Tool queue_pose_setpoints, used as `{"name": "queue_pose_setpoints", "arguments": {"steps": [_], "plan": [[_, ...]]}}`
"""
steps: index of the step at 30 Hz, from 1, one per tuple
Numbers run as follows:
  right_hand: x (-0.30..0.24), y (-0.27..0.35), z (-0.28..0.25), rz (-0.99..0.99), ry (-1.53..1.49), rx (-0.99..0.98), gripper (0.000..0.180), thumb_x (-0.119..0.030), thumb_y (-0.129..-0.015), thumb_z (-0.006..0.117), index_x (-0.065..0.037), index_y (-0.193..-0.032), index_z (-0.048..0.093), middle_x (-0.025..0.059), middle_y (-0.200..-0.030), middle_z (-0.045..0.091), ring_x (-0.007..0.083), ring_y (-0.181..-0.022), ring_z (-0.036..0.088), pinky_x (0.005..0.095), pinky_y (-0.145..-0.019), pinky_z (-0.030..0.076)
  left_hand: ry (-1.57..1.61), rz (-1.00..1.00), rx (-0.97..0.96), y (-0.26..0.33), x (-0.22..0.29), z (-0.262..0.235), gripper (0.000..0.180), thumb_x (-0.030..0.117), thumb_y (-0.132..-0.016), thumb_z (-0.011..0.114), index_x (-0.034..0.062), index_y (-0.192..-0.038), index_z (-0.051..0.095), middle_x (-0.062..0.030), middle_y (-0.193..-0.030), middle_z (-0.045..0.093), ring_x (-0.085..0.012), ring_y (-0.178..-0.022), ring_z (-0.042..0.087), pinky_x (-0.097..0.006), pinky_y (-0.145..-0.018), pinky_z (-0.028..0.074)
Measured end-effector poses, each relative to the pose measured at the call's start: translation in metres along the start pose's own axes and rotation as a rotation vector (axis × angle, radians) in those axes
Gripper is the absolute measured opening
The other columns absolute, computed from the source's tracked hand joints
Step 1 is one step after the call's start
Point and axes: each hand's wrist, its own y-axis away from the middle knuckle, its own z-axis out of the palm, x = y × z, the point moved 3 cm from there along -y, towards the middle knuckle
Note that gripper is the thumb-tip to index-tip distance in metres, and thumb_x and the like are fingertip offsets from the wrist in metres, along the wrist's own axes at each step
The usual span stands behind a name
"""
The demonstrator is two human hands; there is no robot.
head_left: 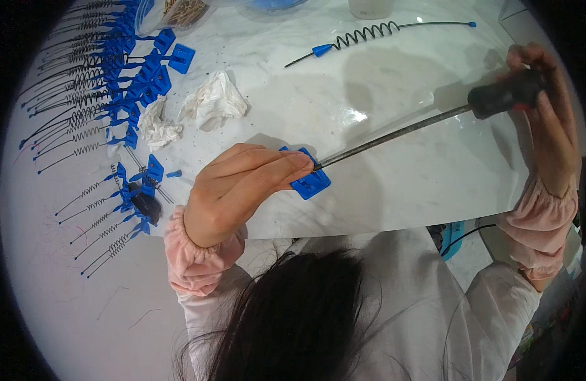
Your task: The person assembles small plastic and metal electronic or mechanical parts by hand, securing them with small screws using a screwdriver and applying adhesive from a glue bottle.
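My left hand (242, 181) pinches a blue square plastic piece (313, 184) above the near part of the white table. In my right hand (553, 114) is a long screwdriver (394, 134), gripped by its thick black handle. The shaft slants down to the left, and its tip meets the blue piece beside my left fingertips. Whether a screw sits under the tip is hidden. Farther off lies a black wire spring (366, 35) with a blue cone at one end and a small blue tip at the other.
Many blue plastic parts with wire springs (83, 95) are lined up along the table's left side. Crumpled white tissues (213, 101) lie near them. At the back stand a clear tub of screws (182, 13) and a whitish container (369, 7). A small blue piece (174, 173) lies left of my left hand.
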Motion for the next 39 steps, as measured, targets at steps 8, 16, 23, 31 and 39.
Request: {"name": "queue_pose_setpoints", "arguments": {"steps": [8, 16, 23, 31, 39], "plan": [[-0.002, -0.012, 0.017, 0.086, -0.098, 0.009, 0.073, -0.054, -0.098, 0.053, 0.0, -0.144, 0.039, 0.0143, -0.133, 0.052, 0.0232, -0.116, 0.059, 0.0373, -0.098, 0.05, -0.023, -0.023, 0.01, 0.004, 0.002, -0.001, 0.03, 0.006, -0.078, 0.077, -0.0089, -0.103, 0.07, -0.0173, -0.099, 0.074, -0.028, -0.085, 0.071, -0.032, -0.073, 0.056], [0.009, -0.003, 0.04, -0.061, 0.162, 0.013, 0.079, -0.06, -0.097, 0.051, 0.001, -0.146, 0.038, 0.0128, -0.13, 0.054, 0.0207, -0.116, 0.056, 0.0337, -0.097, 0.046, -0.046, -0.036, 0.011, 0.006, 0.002, -0.002, 0.03, 0.006, -0.076, 0.078, -0.0079, -0.102, 0.07, -0.0173, -0.098, 0.074, -0.0278, -0.084, 0.07, -0.032, -0.073, 0.056], [0.005, -0.002, 0.035, -0.161, 0.253, 0.044, 0.079, -0.06, -0.098, 0.049, 0.002, -0.146, 0.038, 0.012, -0.127, 0.055, 0.0189, -0.111, 0.057, 0.0323, -0.095, 0.046, -0.03, 0.007, 0.02, 0.009, -0.002, -0.001, 0.033, 0.006, -0.077, 0.073, -0.0056, -0.108, 0.07, -0.0143, -0.101, 0.072, -0.0254, -0.087, 0.07, -0.03, -0.074, 0.054], [-0.001, -0.007, 0.054, -0.144, 0.281, -0.004, 0.077, -0.059, -0.099, 0.048, 0.001, -0.146, 0.039, 0.0119, -0.128, 0.055, 0.0185, -0.112, 0.056, 0.0325, -0.097, 0.046, -0.022, -0.018, 0.019, 0.008, 0.0, 0.0, 0.03, 0.006, -0.079, 0.072, -0.005, -0.107, 0.07, -0.014, -0.102, 0.072, -0.0249, -0.089, 0.07, -0.03, -0.072, 0.053], [0.005, -0.012, 0.041, -0.125, 0.308, -0.047, 0.075, -0.057, -0.099, 0.047, 0.001, -0.147, 0.039, 0.0118, -0.128, 0.055, 0.0182, -0.114, 0.056, 0.0327, -0.098, 0.045, -0.018, 0.001, 0.011, 0.008, -0.002, 0.0, 0.03, 0.007, -0.079, 0.07, -0.0039, -0.108, 0.07, -0.0139, -0.104, 0.072, -0.0251, -0.09, 0.07, -0.031, -0.074, 0.053]]}}
